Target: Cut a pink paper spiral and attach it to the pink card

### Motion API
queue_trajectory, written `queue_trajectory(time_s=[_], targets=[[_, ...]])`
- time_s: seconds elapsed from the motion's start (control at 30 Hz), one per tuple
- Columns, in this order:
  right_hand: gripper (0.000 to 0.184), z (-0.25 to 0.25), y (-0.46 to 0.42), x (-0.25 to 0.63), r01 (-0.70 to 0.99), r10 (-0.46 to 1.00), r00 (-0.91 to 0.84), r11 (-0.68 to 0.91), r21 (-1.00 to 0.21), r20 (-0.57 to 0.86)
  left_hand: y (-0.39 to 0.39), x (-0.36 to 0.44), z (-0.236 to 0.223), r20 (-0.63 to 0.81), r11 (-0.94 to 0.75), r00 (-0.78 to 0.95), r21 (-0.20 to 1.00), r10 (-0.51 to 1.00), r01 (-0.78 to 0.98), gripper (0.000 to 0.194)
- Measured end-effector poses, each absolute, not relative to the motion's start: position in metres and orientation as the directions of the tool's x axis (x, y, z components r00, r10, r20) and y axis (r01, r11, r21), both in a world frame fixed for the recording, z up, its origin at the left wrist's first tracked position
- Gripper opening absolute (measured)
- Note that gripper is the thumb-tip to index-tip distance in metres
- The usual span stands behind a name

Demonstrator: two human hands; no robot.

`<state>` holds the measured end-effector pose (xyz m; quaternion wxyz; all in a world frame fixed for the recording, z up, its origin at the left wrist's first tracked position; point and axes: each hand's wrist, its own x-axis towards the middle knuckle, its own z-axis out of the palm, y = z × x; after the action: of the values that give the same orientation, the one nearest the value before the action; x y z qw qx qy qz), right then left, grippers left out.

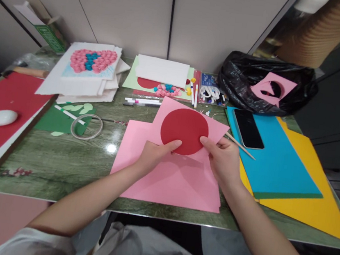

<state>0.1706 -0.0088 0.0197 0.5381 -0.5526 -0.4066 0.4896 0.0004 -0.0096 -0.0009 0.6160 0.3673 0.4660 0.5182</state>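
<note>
Above the pink sheets lying at the near edge of the green table, I hold a red paper circle against a smaller pink piece, both tilted toward me with a shadow falling below them. My left hand pinches the lower edge, its thumb resting flat on the red, fingers hidden behind. My right hand grips the lower right side, its thumb tip on the red circle's rim and its fingers curled behind the pink. Just beyond my right knuckles a thin wooden stick points out toward the blue sheet, on which a dark phone lies; yellow paper sticks out from under the blue. Off to my left, a roll of tape overlaps the end of a white marker on a green sheet. Farther left, a white oval object sits on red paper. At the back right, a pink cutout with a round hole rests on a black plastic bag.
</note>
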Motion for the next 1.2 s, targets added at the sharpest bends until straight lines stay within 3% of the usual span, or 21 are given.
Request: queue_trajectory(time_s=[0.13, 0.27, 0.6, 1.2], targets=[[0.021, 0.019, -0.011, 0.167, 0.05, 0.969, 0.235, -0.093, -0.994, -0.079, -0.013, 0.005, 0.003, -0.154, 0.122, -0.089, 0.946, 0.984, -0.299, 0.028], [0.021, 0.016, -0.011, 0.166, 0.036, 0.973, 0.219, -0.081, -0.996, -0.072, -0.014, 0.006, 0.006, -0.11, 0.071, -0.139, 0.963, 0.984, -0.258, 0.033], [0.019, 0.019, -0.007, 0.172, -0.226, 0.985, 0.082, -0.128, -0.966, -0.149, -0.007, 0.001, -0.002, -0.157, 0.14, -0.047, 0.955, 0.986, -0.261, 0.031], [0.024, 0.018, -0.007, 0.176, -0.139, 0.974, 0.135, -0.166, -0.976, -0.185, -0.004, -0.002, -0.006, -0.169, 0.164, 0.011, 0.935, 0.986, -0.316, 0.023]])
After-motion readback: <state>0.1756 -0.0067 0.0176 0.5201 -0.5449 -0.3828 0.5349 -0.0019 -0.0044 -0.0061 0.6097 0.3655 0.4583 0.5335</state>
